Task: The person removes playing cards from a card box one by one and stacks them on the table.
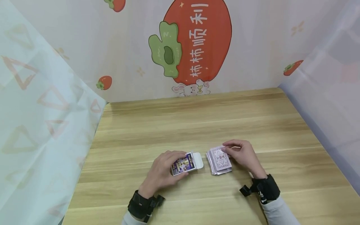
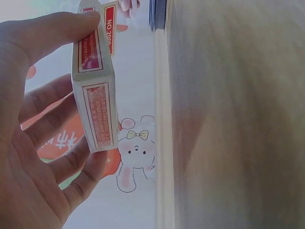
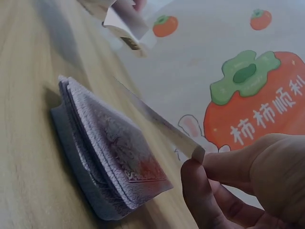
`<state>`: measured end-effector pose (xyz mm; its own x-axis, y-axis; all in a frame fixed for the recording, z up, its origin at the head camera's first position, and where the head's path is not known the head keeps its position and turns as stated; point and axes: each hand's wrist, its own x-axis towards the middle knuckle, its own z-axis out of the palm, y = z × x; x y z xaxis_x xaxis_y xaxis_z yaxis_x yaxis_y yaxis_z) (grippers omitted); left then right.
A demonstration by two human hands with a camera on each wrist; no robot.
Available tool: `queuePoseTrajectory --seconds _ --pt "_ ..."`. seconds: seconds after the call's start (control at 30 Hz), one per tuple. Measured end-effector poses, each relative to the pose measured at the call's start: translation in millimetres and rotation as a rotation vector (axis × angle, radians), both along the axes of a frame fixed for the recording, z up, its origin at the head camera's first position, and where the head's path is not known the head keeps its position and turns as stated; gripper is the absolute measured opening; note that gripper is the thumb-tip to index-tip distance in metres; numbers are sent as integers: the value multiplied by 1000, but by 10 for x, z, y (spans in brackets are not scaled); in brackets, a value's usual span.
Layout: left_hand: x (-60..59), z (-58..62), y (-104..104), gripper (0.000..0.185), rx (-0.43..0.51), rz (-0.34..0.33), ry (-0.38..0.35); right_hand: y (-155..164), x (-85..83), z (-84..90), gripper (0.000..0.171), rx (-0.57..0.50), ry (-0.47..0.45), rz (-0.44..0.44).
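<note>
On the wooden table [image 1: 174, 122], the left hand [image 1: 161, 172] curls thumb and fingers around a card box [image 1: 184, 164] with its flap open, while the right hand [image 1: 243, 154] pinches one playing card [image 3: 159, 126] just above the untidy deck [image 1: 219, 161] lying beside the box.

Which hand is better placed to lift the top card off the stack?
Right. The right hand already pinches a card at the purple-backed card stack; the left hand grips the open card box.

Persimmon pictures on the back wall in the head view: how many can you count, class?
4: the big persimmon at centre, a small one lower left, one cut off at the top edge, one at right. More may lie outside the frame.
</note>
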<state>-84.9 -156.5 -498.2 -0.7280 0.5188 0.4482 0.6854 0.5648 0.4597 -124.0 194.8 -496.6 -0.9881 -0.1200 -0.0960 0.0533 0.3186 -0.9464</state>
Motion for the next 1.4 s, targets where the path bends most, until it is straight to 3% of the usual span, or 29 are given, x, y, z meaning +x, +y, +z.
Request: queuePoseTrajectory --seconds 0.2,0.43,0.6,0.93,1.4 --pt "0 4 5 64 -9 6 -6 -23 7 -37 22 91 37 19" --pt "4 -2 6 64 -13 10 -18 -72 31 -52 14 277 172 39" --pt "1 -20 8 64 -16 7 -19 -125 61 -50 13 345 211 30" --pt "-13 -27 14 64 -16 9 -13 -169 70 -80 12 372 261 14" --pt "1 -16 4 65 -21 7 -16 -167 82 -95 15 385 245 3"
